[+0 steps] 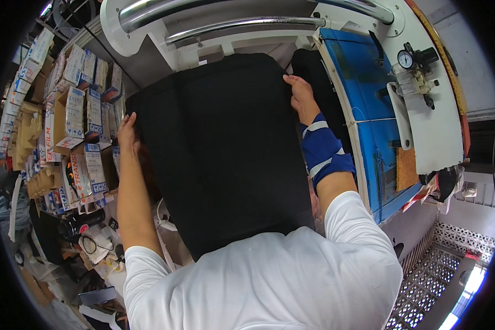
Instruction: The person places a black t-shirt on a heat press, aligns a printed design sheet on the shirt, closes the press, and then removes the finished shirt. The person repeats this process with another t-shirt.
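Note:
A large piece of black cloth lies spread almost flat in front of me, from the machine's rollers down to my chest. My left hand holds its left edge near the far left corner, fingertips showing at the border. On the opposite side my right hand grips the edge near the far right corner, with the thumb side on top and some fingers hidden beneath. Blue fabric with pale stripes is wrapped around my right forearm. What lies under the cloth is mostly hidden.
Chrome rollers cross the white machine frame ahead. At right stand a blue panel and a pressure gauge. Stacked cardboard boxes fill the left, with a black bottle and clutter below. More black material lies beyond my right hand.

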Demonstrator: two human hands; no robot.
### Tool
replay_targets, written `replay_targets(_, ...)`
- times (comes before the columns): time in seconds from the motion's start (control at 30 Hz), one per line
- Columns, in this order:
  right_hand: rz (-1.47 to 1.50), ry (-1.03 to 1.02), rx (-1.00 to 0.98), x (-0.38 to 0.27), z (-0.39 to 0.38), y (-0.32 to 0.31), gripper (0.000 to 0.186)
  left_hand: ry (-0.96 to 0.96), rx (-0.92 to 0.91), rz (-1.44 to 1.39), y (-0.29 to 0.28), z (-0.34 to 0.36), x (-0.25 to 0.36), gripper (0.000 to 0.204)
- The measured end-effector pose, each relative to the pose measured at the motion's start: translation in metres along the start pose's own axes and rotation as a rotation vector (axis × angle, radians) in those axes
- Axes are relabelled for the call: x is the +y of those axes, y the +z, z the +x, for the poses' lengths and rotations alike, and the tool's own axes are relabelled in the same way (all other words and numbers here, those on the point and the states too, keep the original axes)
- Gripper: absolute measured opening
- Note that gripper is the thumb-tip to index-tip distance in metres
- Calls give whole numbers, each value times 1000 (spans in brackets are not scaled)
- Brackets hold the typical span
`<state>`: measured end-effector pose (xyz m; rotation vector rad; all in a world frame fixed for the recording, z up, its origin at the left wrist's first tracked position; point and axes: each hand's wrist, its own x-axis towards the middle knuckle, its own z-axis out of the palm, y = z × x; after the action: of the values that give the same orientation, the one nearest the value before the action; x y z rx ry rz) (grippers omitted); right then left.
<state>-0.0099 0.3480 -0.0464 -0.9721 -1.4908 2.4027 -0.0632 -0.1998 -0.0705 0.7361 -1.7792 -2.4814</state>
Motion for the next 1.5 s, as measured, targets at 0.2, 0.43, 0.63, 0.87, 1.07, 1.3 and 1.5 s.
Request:
replay_targets(0.2, -171, -70, 121, 7, 16, -8, 39, 293, 116, 323, 0, 5, -10, 18)
replay_targets(0.43, -177, -53, 110, -8, 8, -10, 32, 323, 109, 247, 15, -14, -9, 27)
replay_targets(0.63, -396, -102, 101, -4, 16, -11, 24, 375, 269, 597, 28, -17, -11, 23)
replay_targets(0.87, -861, -341, -9, -12, 8, -2, 24, 229, 302, 857, 55, -42, 0, 40)
replay_targets(1.07, -1300, -1013, 5, -6, -114, -46, 23, 718, 222, 730, -32, -183, -52, 23)
replay_targets(1.3, -1380, -1082, -326, 68, -312, -74, 15, 97, 918, 994, -250, -323, -111, 19)
replay_targets(1.5, -1548, -1024, -632, 98, -362, -43, 42, 150, 1057, 1051, -326, -263, -66, 36)
